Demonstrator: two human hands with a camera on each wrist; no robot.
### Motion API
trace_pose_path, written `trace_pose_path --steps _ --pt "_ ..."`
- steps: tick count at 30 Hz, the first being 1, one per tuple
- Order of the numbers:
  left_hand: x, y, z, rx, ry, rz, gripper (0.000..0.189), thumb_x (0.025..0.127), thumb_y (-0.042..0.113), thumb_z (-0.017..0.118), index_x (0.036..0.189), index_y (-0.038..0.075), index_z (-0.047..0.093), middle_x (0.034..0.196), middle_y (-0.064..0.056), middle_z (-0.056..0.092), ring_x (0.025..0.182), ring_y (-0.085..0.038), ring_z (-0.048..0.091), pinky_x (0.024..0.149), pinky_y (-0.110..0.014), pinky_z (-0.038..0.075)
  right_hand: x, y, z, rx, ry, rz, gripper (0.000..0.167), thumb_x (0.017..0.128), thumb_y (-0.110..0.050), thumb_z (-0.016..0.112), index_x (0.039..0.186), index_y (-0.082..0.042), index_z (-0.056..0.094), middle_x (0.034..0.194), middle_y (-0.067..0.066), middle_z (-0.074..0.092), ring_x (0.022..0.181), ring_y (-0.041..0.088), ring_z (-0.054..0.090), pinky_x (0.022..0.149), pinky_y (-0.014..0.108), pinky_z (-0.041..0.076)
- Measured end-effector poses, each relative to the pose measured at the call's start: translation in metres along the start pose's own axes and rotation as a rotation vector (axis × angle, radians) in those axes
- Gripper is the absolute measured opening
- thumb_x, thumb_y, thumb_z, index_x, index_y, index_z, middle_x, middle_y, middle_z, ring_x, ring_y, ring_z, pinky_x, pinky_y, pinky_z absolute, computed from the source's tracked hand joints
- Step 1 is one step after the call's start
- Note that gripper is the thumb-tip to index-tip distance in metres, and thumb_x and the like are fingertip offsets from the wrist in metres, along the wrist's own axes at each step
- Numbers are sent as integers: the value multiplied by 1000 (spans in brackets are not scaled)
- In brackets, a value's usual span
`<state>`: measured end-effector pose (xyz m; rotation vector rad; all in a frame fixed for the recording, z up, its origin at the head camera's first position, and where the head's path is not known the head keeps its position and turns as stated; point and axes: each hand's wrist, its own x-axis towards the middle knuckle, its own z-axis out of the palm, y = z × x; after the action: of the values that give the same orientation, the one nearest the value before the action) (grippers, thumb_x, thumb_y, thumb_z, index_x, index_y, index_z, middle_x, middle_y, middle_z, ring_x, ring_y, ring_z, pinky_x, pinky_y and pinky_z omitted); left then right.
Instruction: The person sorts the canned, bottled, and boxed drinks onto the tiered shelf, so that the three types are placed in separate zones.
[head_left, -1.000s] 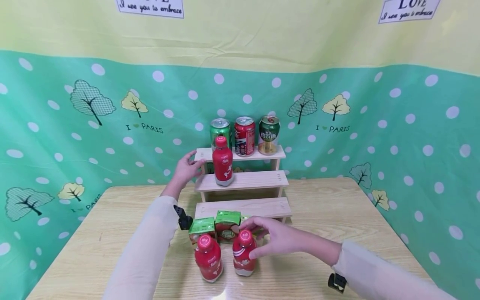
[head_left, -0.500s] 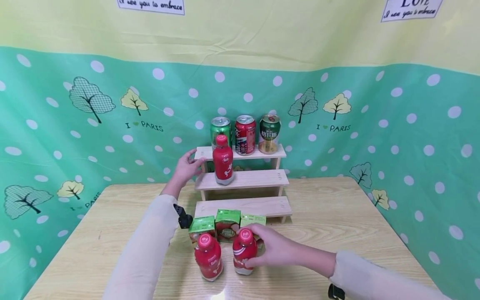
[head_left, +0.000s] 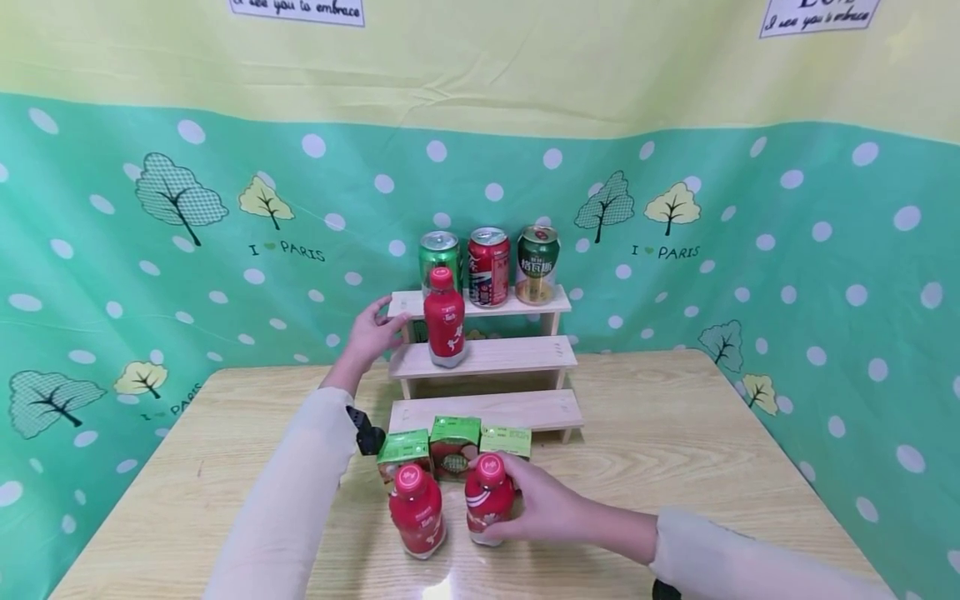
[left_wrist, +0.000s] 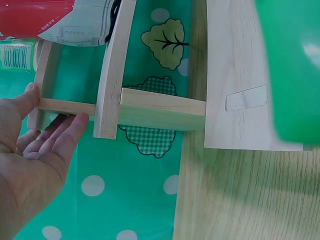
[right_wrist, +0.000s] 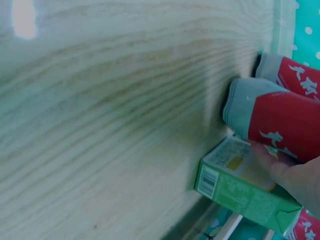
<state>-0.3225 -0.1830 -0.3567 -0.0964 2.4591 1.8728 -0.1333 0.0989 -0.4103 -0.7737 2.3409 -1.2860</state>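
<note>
My left hand [head_left: 373,332] holds the left end of the three-tier wooden display rack [head_left: 517,354] at its top tier. In the left wrist view, its thumb lies against the top board's end and its fingers reach to the side support. My right hand [head_left: 543,504] grips a red bottle [head_left: 487,502] with a red cap, upright on the table, thumb in front and fingers behind. Another red bottle [head_left: 417,518] stands just left of it. On the rack's middle tier is a third red bottle [head_left: 445,325].
Three drink cans, one green [head_left: 439,254], one red [head_left: 488,271] and one dark green and gold [head_left: 537,271], line the top tier. Green-topped juice boxes [head_left: 455,450] stand between the bottles and the rack. A patterned cloth [head_left: 637,317] hangs behind the table [head_left: 660,417].
My right hand has moved slightly down and left and closed round the red bottle, which stays in place. My left hand keeps its place on the rack.
</note>
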Motion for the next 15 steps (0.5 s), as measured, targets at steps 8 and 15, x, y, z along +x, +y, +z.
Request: trace_pose_path --steps 8,15 --pt "-1 2 -1 6 0 -3 70 95 28 55 151 16 14 149 -22 32 129 -35 45 100 -42 49 1 2 7 34 62 5 64 73 -28 81 127 -26 47 117 -10 58 113 10 55 91 19 51" --pt "-2 3 -1 19 -2 2 70 95 29 54 151 16 14 148 -22 32 128 -35 46 100 -42 49 0 -1 7 35 67 -12 62 72 -24 81 125 -22 50 116 -8 59 111 10 56 87 14 51"
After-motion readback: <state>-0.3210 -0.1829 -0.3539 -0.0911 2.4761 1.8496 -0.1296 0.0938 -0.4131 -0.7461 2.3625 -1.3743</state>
